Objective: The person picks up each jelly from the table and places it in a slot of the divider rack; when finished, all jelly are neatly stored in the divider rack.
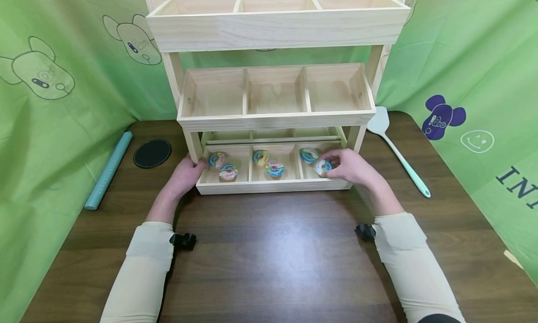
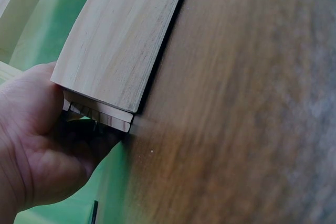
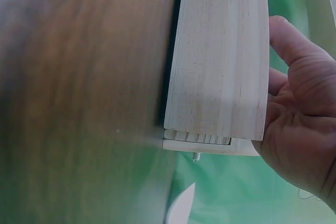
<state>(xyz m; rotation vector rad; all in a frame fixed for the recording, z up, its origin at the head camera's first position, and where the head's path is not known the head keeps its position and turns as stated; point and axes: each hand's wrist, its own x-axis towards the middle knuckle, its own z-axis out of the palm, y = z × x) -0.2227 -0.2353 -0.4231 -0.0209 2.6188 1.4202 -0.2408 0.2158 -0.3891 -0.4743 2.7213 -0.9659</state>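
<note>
A three-tier wooden shelf (image 1: 275,122) stands on the table, each tier split into three compartments. In its bottom tier lie small round cups with colourful lids, like jelly cups, two per compartment. My left hand (image 1: 187,174) grips the left side of the bottom tier; the left wrist view shows that hand (image 2: 47,145) around the tier's end, its fingers partly hidden. Over in the right compartment, my right hand (image 1: 350,166) pinches a blue-and-white-lidded jelly cup (image 1: 322,167), beside another jelly cup (image 1: 309,155). The right wrist view hides that cup behind the tier's front board (image 3: 220,56).
A light blue roll (image 1: 109,171) and a black round disc (image 1: 152,154) lie left of the shelf. To its right, a pale spatula with a mint handle (image 1: 405,164) lies on the brown table (image 1: 269,257). Green printed cloth (image 1: 475,80) hangs around the back and sides.
</note>
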